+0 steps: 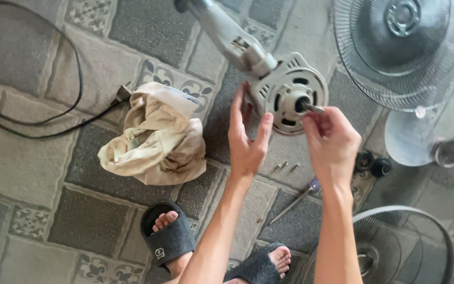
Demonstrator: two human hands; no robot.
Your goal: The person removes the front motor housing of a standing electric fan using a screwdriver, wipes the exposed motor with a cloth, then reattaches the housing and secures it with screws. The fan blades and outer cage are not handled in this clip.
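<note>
Two hands on a stripped fan motor

Two hands are up at the grey motor housing (pixel 289 94), which hangs on its stand neck (pixel 222 31) over the tiled floor (pixel 38 168). The left hand (pixel 245 139) is spread flat against the housing's near edge, fingers unclenched and pressing, seemingly to brace it. The right hand (pixel 332 139) has fingertips pinched round the metal shaft (pixel 311 108) poking from the centre, thumb and forefinger closed on it. With guards and blade off, the shaft is bare and easy to reach. Loose screws (pixel 287 166) lie just below, a screwdriver (pixel 295 199) beside them, and black knobs (pixel 372 164) near the right wrist: small parts kept close. One wire guard (pixel 395 58) lies top right, another (pixel 411 242) bottom right. A crumpled cloth (pixel 156 137) lies left, by the black cord (pixel 53 115)
</note>
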